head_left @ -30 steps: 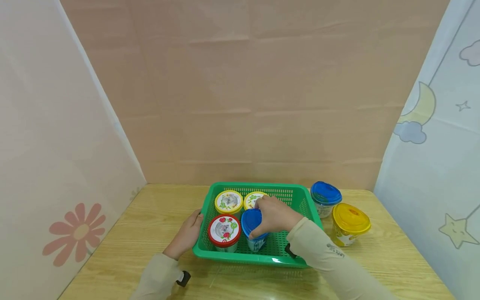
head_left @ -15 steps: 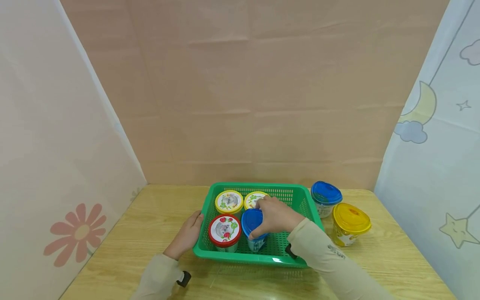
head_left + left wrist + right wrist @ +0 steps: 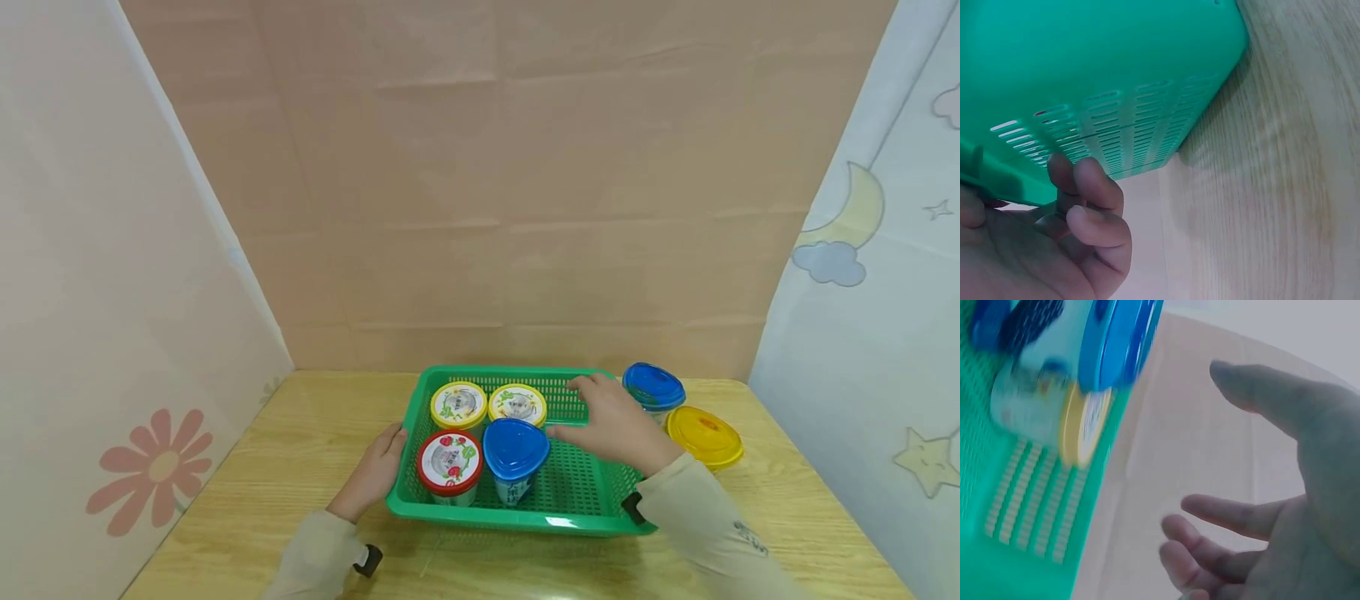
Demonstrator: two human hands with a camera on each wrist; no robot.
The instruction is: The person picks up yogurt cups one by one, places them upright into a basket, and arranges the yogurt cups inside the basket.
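Note:
My left hand [image 3: 375, 467] grips the left rim of a green plastic basket [image 3: 517, 523]. In the left wrist view its fingers [image 3: 1100, 187] are curled beneath the rim, against the slotted wall. My right hand [image 3: 618, 425] hovers over the basket's right part, thumb and fingers spread, holding nothing. Just left of its thumb, a tub with a blue lid [image 3: 516, 450] stands in the basket. Beside that tub is a red-lidded round tub [image 3: 450, 462]. Behind them stand two yellow-lidded round tubs, one at left [image 3: 459, 404] and one at right [image 3: 517, 404].
On the wooden table [image 3: 300, 433], right of the basket, stand another blue-lidded tub [image 3: 654, 386] and a tub with a larger yellow lid [image 3: 703, 435], partly hidden by my right arm. A brown backdrop [image 3: 480, 208] rises behind, with printed white sheets at both sides.
My right hand has let go of the blue-lidded tub in the basket and moved right and up, its fingers spreading. The tub stays beside the red-lidded one. My left hand has not moved.

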